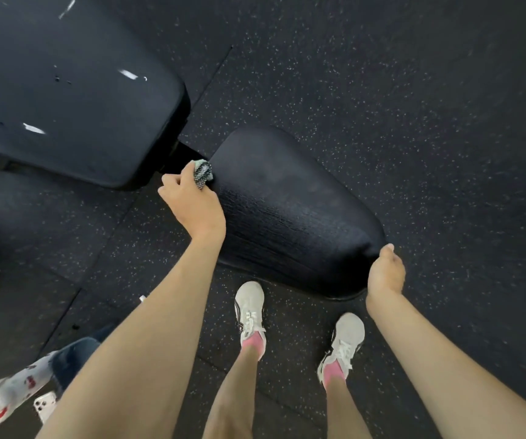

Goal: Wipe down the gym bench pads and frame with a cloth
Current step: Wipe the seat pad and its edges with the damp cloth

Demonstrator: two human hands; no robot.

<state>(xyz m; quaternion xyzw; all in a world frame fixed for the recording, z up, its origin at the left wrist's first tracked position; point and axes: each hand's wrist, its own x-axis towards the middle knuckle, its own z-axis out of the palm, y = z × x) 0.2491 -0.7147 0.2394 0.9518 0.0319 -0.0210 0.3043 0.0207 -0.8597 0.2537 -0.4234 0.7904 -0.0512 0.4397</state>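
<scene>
Speckled black rubber flooring (414,122) fills the gym around the bench. The left hand (192,201) has its fingers curled tight round a bunched green-and-dark cloth (203,174), pressing it to the narrow end of the seat pad (287,210), right at that pad's edge. The right hand (385,274) clasps the pad's opposite, wide corner, thumb on top and fingers wrapped out of sight beneath the rim.

Its long axis runs on a diagonal, from the narrow end at upper left to the broad, rounded end at lower right, near the person's feet. The narrow end points at the back pad (65,90), a bigger black cushion at upper left with a few white scuffs. A small gap parts the two pads, and a dark piece of the frame (185,153) shows in it, just beside the cloth.

Open floor lies off the seat pad's far long edge and to the right. At its near edge stand two pale shoes (250,308), and a white phone (44,405) lies at lower left.
</scene>
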